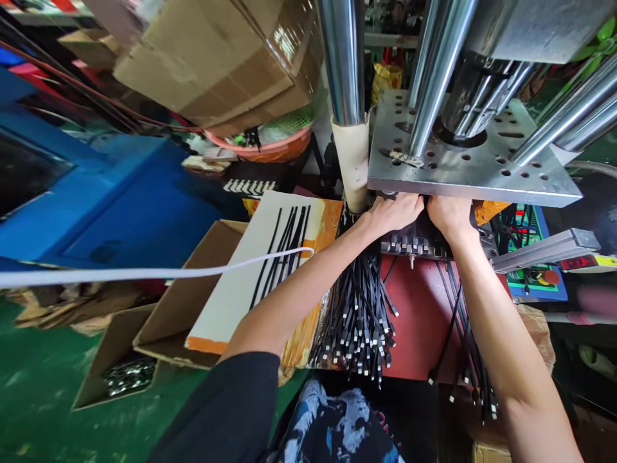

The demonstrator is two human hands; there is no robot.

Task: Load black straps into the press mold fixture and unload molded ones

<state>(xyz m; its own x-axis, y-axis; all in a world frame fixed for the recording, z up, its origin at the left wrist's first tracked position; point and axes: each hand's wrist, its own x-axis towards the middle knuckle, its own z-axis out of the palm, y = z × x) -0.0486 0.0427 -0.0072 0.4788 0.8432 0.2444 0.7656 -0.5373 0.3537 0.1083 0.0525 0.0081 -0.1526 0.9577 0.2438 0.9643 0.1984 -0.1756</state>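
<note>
Both of my arms reach forward under the thick steel plate (482, 173) of a press. My left hand (398, 211) is at the plate's front edge, its fingertips hidden in the shadow below. Close beside it, my right hand (450, 212) also has its fingers out of sight under the plate. Just below the hands sits a dark metal mould (409, 245) with a row of small blocks along its front. A thick bundle of black cables (364, 321) with metal plugs hangs left of the mould. More black cables (465, 341) lie beside my right forearm.
A white board (231, 289) with several black strips lies at left. Cardboard boxes (193, 289) stand beyond it. The press columns (343, 64) rise in front, with a control box (537, 283) at right. A white cord (144, 276) crosses over my left forearm.
</note>
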